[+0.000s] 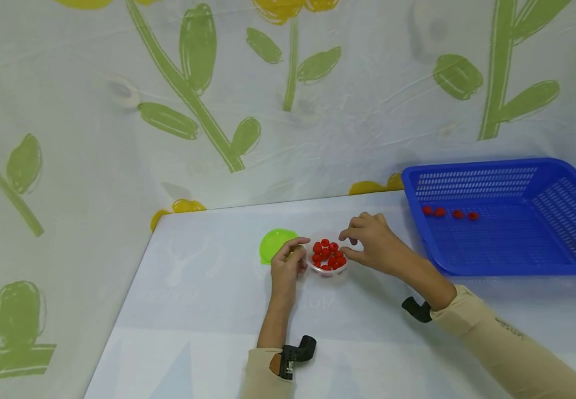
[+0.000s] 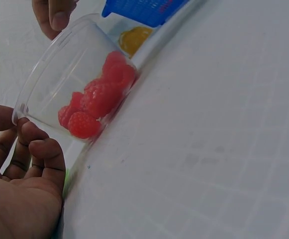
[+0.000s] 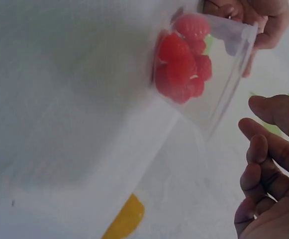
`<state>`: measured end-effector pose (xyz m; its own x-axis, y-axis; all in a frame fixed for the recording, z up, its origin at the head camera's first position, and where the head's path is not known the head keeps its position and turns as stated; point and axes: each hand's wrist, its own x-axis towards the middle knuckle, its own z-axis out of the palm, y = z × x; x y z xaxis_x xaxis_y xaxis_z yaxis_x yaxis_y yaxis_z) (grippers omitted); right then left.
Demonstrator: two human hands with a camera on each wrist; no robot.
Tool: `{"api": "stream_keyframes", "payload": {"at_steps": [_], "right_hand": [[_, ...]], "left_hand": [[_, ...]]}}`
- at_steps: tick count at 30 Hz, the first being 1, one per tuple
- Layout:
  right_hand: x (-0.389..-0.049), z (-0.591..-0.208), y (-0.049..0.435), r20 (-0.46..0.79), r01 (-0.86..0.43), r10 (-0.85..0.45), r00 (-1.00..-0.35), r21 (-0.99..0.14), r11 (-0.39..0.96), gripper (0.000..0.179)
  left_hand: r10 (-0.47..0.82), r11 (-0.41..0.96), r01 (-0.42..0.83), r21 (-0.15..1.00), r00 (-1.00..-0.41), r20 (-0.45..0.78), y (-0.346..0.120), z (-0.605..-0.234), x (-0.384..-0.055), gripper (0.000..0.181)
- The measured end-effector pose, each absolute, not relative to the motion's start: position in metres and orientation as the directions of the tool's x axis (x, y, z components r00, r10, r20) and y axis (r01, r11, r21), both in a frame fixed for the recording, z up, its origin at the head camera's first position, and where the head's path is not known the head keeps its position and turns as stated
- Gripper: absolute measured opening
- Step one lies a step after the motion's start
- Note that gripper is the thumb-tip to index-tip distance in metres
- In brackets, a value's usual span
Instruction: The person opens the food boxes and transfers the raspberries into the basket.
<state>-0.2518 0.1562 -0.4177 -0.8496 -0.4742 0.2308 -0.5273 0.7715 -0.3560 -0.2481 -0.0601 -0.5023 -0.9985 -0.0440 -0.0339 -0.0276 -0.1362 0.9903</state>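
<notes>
A clear plastic tub (image 1: 326,271) stands on the table with several red raspberries (image 2: 97,99) inside, heaped on its bottom. My left hand (image 1: 285,271) holds the tub by its left rim; in the left wrist view its fingertips (image 2: 27,128) lie right at the lip. On the other side, my right hand (image 1: 375,244) hovers beside and above the rim. Its thumb and loosely bent fingers stand apart, with nothing between them in the right wrist view. A bright green lid (image 1: 274,244) lies behind the left hand, partly covered by it.
At the right is a blue plastic basket (image 1: 497,266) with perforated sides. Several raspberries (image 1: 457,214) sit in a row along its left back part. A flower-printed cloth (image 1: 317,138) hangs behind the white table (image 1: 208,299).
</notes>
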Motion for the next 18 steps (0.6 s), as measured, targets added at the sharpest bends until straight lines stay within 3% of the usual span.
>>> {"api": "stream_keyframes", "payload": {"at_steps": [18], "right_hand": [[-0.268, -0.444, 0.127, 0.270, -0.609, -0.550, -0.790, -0.244, 0.755, 0.024]], "left_hand": [[-0.015, -0.152, -0.063, 0.986, -0.998, -0.066, -0.061, -0.500, -0.249, 0.025]]}}
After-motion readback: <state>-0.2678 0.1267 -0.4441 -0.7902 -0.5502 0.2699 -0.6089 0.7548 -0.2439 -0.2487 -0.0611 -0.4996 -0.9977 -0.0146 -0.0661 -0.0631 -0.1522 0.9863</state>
